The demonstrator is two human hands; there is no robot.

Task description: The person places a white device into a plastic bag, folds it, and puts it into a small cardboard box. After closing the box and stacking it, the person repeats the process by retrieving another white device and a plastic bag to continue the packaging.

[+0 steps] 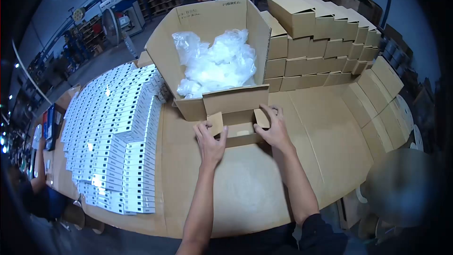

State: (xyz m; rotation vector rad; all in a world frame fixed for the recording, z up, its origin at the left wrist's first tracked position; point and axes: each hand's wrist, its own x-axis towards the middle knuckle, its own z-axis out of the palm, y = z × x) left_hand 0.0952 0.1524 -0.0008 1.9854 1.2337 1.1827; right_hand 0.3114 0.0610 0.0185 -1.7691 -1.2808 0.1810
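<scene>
A small brown cardboard box [241, 140] sits on the cardboard-covered table in front of me, its lid [236, 99] raised at the back. My left hand [211, 144] grips the box's left end, thumb on the near side and fingers around the outside, beside the upright left side flap [215, 123]. At the right end, my right hand [273, 130] holds the box with its thumb inside by the right side flap [262, 118]. Part of the interior shows between my hands, with a small pale patch on the floor of the box.
Behind stands a large open carton [160, 49] holding clear plastic bags [217, 61]. Stacked white boxes [111, 132] fill the left side. Closed brown boxes [302, 52] are piled back right, opened ones [377, 94] at far right. Another person's arm [40, 165] shows far left.
</scene>
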